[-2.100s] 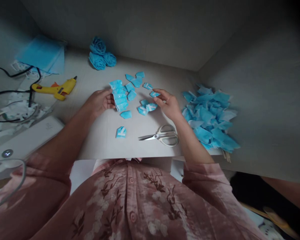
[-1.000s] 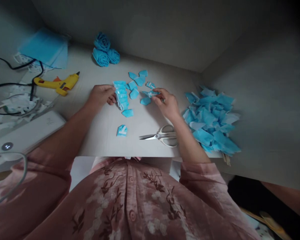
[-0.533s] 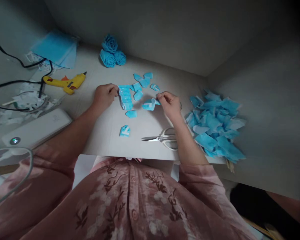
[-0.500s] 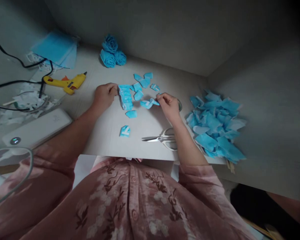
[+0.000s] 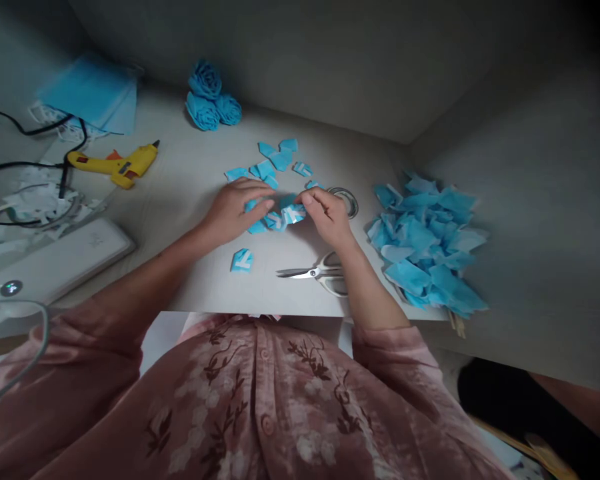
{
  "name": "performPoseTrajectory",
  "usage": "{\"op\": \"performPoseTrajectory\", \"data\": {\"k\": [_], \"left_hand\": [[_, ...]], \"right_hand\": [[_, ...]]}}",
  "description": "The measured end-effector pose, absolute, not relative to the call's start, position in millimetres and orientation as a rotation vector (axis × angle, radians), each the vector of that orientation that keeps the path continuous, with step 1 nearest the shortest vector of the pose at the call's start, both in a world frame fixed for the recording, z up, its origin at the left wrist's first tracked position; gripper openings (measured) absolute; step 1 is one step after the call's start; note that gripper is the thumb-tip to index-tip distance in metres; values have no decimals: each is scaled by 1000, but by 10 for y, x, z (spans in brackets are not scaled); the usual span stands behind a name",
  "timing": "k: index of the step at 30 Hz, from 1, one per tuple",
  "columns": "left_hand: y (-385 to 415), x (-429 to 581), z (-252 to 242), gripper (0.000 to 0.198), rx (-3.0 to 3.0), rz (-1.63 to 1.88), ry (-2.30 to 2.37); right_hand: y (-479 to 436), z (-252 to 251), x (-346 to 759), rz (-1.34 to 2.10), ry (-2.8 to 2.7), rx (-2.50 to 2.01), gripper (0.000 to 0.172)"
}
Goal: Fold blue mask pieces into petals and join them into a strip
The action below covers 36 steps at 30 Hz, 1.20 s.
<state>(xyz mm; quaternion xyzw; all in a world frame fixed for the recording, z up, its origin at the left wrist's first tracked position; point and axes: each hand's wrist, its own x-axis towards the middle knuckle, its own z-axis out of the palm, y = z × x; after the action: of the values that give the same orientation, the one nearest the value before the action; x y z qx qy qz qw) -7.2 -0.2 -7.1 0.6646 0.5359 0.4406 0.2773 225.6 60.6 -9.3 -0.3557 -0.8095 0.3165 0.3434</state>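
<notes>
My right hand (image 5: 327, 212) pinches a small folded blue fabric piece (image 5: 294, 214) with white tape on it, held just over the table. Close to its left, my left hand (image 5: 235, 210) hovers with thumb and fingers apart. Partly covered by that hand is a pleated blue strip (image 5: 254, 225), and a taped blue piece (image 5: 274, 220) shows beside the thumb. Several loose blue cut pieces (image 5: 280, 160) lie beyond both hands. Another taped piece (image 5: 242, 261) rests nearer the table's front edge. I cannot tell whether the left fingers touch the strip.
Scissors (image 5: 314, 273) lie left of my right forearm, and a tape roll (image 5: 347, 200) is behind it. Blue fabric flowers (image 5: 205, 110) stand at the back. A yellow glue gun (image 5: 117, 165), face masks (image 5: 93, 97) and a power bank (image 5: 65, 260) are left, a blue petal heap (image 5: 425, 240) right.
My left hand has moved right and spread over the pleated strip, its pinch on the strip's edge gone. The right hand has shifted slightly left, bringing the blue piece toward the left fingers.
</notes>
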Motion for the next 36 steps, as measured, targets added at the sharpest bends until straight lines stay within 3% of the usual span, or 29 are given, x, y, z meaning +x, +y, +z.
{"op": "performPoseTrajectory", "data": {"k": [6,16,24,29,33,36], "left_hand": [[40,116,-12,11,1733,1024,1418],[116,159,100,7,1392,1169,1455],[101,208,98,7,1390,1074,1384],[82,152,92,22,1206,1079,1298],[105,151,-18,48,1250,1128,1317],[134,151,-130,51,1373,1155,1306]], "right_hand": [[562,-102,2265,801,-2118,-827,66],[734,-222,2278,908,-1897,-937,67],[840,-314,2287,945,-1909,-893,65],[855,-302,2302,905,-1865,-941,62],[850,-320,2306,909,-1864,-942,63],[873,-371,2314,933,-1858,-879,67]]}}
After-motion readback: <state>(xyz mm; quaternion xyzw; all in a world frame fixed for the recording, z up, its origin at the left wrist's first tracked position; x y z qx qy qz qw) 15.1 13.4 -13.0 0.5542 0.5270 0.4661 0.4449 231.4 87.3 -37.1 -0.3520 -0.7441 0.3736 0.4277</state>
